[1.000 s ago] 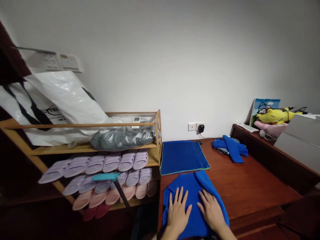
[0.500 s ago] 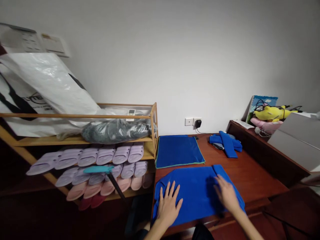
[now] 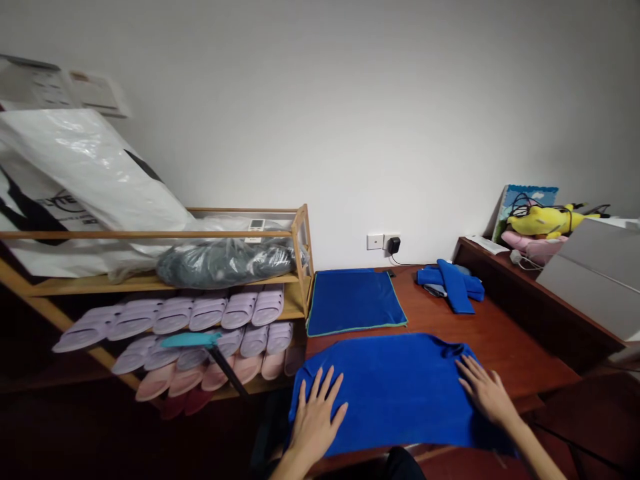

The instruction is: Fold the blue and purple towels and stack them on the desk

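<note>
A bright blue cloth (image 3: pixel 395 387) lies spread across the front of the brown table, its upper right corner bunched in a small fold. My left hand (image 3: pixel 318 412) rests flat on the cloth's left side with the fingers spread. On the right side, my right hand (image 3: pixel 485 388) lies on the cloth near the bunched corner, fingers stretched out. Behind it, a folded dark blue cloth (image 3: pixel 356 301) with a green edge lies flat against the wall. Farther right sits a crossed bundle of blue cloth (image 3: pixel 453 285).
A wooden shoe rack (image 3: pixel 300 267) with several lilac slippers (image 3: pixel 240 308) stands left of the table (image 3: pixel 515 353). A plastic-wrapped dark bundle (image 3: pixel 225 261) is on its top. A raised ledge at right bears a yellow plush toy (image 3: pixel 540 221) and a white box (image 3: pixel 595 273).
My right hand has moved right, and the cloth's right side is now unfolded outward. My left hand has shifted slightly left, still flat on the cloth.
</note>
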Demonstrator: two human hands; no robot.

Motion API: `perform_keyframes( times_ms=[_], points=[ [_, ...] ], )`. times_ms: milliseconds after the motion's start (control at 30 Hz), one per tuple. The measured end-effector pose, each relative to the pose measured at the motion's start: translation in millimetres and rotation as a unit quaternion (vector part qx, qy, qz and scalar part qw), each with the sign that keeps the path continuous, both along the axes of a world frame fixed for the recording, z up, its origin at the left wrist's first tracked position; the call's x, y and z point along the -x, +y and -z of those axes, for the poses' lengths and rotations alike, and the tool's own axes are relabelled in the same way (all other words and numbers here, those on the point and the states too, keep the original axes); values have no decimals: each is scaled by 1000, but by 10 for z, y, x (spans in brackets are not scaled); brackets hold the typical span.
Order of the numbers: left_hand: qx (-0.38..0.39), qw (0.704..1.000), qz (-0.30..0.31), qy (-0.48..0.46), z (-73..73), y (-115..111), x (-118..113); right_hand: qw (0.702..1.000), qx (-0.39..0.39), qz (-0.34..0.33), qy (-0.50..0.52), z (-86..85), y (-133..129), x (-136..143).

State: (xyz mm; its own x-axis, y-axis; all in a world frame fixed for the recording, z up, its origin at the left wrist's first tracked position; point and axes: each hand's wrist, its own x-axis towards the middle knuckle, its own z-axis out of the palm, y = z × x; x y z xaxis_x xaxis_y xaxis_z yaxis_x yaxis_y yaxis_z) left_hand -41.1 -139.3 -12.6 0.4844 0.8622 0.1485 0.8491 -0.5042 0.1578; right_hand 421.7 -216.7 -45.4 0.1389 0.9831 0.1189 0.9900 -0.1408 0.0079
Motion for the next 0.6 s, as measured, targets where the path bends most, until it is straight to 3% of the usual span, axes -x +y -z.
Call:
perform_keyframes(
  times_ms=[100,200,300,367,433,500,600],
  points=[
    [15,1000,0,1,-22,-5,20,995,45,59,-64,-53,-39,-564],
    [36,999,-9,6,-32,-24,89,978,49,167,-115,-94,14,-794],
    [53,998,-12,8,-25,-30,176,970,-43,207,-120,-106,150,-514],
    [35,999,-10,7,-18,-5,205,983,-97,138,-78,-75,250,-84],
    [-4,1000,-23,5,-16,49,191,995,-93,32,-3,-4,326,376],
    [-34,999,-42,7,-16,129,147,995,-82,-18,44,87,361,676],
    [-29,998,-59,9,0,262,99,996,-68,-4,49,224,331,565]
  ],
)
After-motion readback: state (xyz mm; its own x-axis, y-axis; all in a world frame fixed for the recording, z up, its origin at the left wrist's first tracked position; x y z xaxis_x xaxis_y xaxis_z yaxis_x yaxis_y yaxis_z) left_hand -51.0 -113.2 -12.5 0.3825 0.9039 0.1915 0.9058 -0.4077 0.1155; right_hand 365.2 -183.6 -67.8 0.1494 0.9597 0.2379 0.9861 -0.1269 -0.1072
